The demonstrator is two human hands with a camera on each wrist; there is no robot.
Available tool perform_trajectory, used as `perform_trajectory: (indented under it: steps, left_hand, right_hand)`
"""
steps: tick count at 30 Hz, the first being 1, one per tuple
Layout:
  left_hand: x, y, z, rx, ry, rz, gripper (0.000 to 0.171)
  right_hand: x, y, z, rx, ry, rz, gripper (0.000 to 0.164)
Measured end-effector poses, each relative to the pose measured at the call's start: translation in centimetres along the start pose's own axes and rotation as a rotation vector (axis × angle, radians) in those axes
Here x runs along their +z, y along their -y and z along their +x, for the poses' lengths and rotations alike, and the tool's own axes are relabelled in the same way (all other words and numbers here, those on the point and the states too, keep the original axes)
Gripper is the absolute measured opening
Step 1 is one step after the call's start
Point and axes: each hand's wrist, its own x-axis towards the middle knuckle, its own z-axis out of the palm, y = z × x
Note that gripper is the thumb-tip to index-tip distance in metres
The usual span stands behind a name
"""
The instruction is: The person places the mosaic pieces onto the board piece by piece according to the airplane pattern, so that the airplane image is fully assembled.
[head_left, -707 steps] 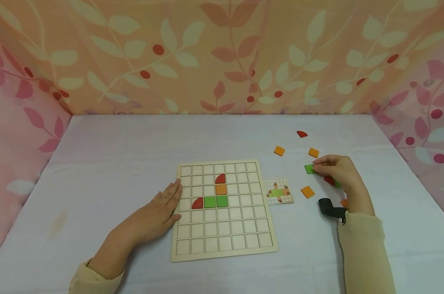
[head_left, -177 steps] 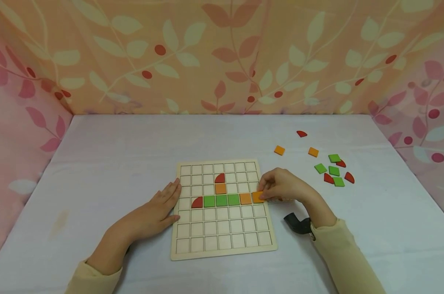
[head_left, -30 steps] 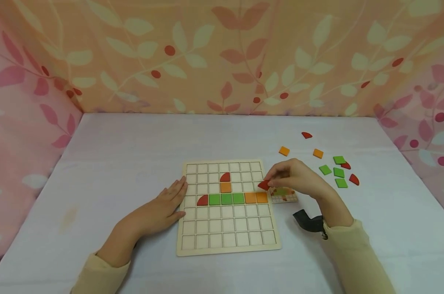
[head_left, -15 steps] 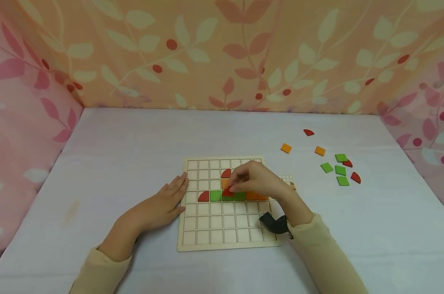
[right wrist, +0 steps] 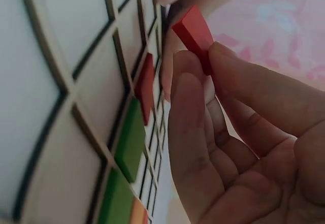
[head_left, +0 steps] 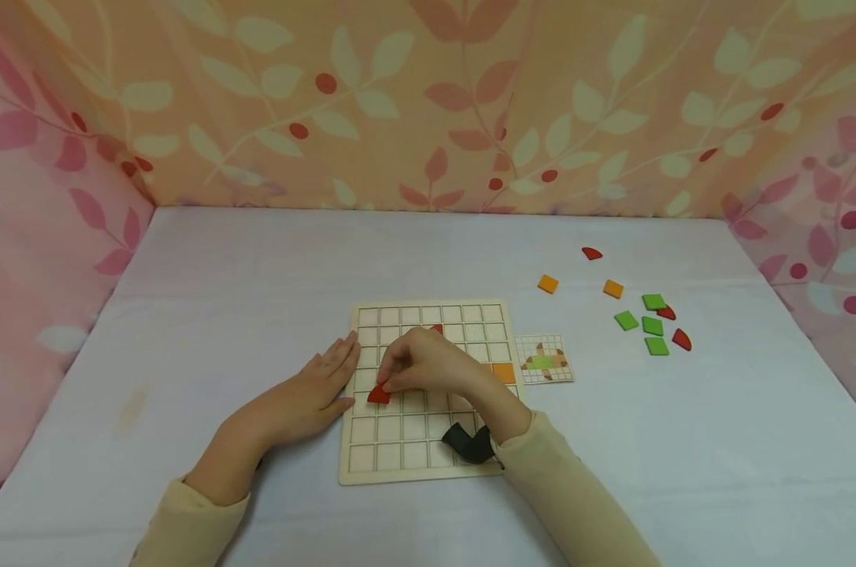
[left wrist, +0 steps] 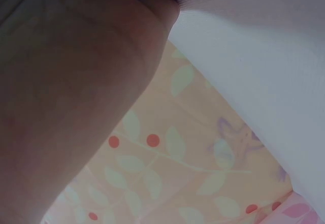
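Between thumb and fingertips my right hand (head_left: 431,364) pinches a red quarter-circle tile (head_left: 378,395), held over the left columns of the wooden grid board (head_left: 420,477). Seen from the right wrist, this tile stands off the board, while a red tile (right wrist: 145,89) and a green tile (right wrist: 131,140) sit in the grid below. My left hand (head_left: 300,403) lies flat, fingers extended along the board's left edge. An orange tile (head_left: 503,373) shows at the right end of the middle row; the right hand hides much of that row.
Right of the board lies a pattern card (head_left: 544,361). Farther right on the white cloth are loose green tiles (head_left: 652,325), orange tiles (head_left: 548,283) and red quarter-circles (head_left: 681,339). A black device (head_left: 470,442) on the right wrist hangs over the board's lower right.
Since the oldest frame, a green tile and two orange tiles have joined the middle row. In the last second my right hand has carried the red tile leftward across the board. The left hand stays.
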Motion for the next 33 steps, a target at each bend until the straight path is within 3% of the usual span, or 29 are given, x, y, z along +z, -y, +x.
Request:
perform_trajectory:
  steps: [7, 27, 33]
  left_hand:
    - [0.0, 0.0, 0.1, 0.018, -0.007, 0.009, 0.067]
    - [-0.3, -0.4, -0.4, 0.003, 0.006, -0.006, 0.069]
    - [-0.3, -0.4, -0.5, 0.01, 0.001, -0.001, 0.07]
  right_hand:
    - [0.8, 0.3, 0.9, 0.083, 0.014, -0.064, 0.004]
    - [1.9, 1.0, 2.0, 0.082, 0.031, -0.193, 0.011]
    - [1.9, 1.1, 1.9, 0.09, 0.026, -0.177, 0.011]
